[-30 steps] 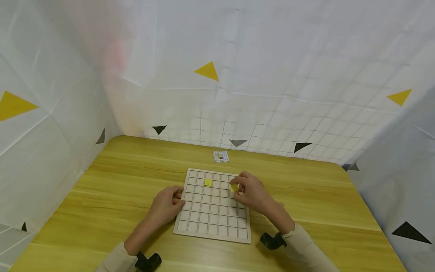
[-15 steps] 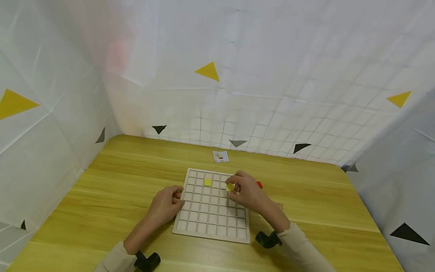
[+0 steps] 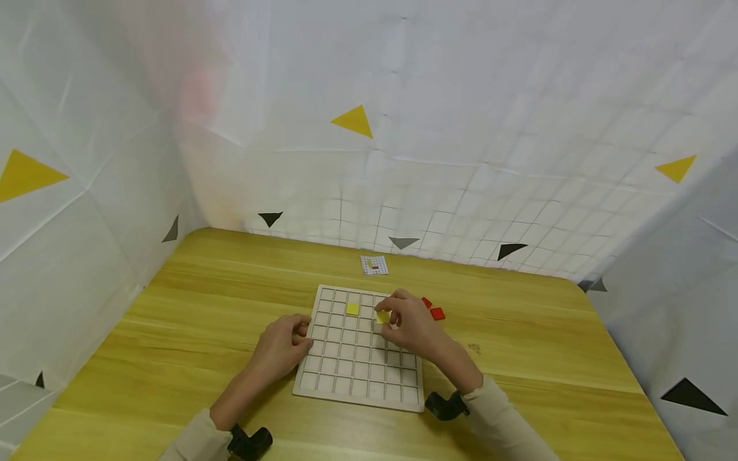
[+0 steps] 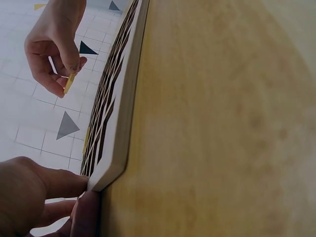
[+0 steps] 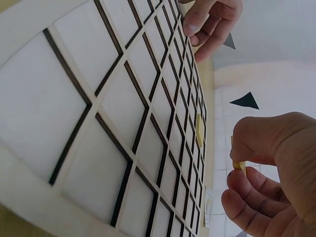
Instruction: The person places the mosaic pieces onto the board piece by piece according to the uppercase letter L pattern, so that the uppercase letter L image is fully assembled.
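A pale board with a grid of square recesses (image 3: pixel 360 371) lies flat on the wooden table. One yellow square tile (image 3: pixel 352 308) sits in a recess near its far side. Above the board's right half, my right hand (image 3: pixel 414 328) pinches a second yellow tile (image 3: pixel 382 317) between thumb and fingers; the right wrist view shows this held tile (image 5: pixel 239 165) raised clear of the grid. At the left edge my left hand (image 3: pixel 280 344) holds the board's rim, its fingers and thumb (image 4: pixel 85 215) against the side. Part of the right side of the grid is hidden behind my right hand.
Two red tiles (image 3: pixel 437 314) lie on the table (image 3: pixel 519 339) just right of the board, partly behind the right hand. Beyond the board is a small printed grid card (image 3: pixel 375 265). White sheeting (image 3: pixel 438 128) with coloured triangles encloses the table's back and sides.
My right hand has moved left over the board with the yellow tile in its pinch, uncovering red tiles on the table. My left hand stays at the board's edge.
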The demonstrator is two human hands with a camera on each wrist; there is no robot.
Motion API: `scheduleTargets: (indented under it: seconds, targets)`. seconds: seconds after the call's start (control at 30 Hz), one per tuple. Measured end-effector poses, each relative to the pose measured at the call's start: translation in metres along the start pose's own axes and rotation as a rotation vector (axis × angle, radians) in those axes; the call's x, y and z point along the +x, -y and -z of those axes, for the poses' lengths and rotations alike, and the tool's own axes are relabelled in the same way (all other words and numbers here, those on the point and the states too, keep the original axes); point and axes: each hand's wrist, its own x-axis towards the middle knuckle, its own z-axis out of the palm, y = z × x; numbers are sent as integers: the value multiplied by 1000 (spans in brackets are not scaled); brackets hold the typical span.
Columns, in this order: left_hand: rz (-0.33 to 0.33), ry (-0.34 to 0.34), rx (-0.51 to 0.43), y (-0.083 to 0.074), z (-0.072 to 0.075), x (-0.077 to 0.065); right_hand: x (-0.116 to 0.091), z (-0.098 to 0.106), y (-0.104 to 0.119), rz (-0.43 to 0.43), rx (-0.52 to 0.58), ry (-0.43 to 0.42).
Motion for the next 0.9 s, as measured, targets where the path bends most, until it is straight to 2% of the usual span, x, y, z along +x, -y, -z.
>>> scheduleTargets:
  seconds: [0.3, 0.9]
  targets:
    - [1, 5, -3, 2, -1, 1, 6, -7, 5, -25, 14, 9]
    - [8, 2, -8, 1, -1, 0, 17, -22, 15, -3, 32, 32]
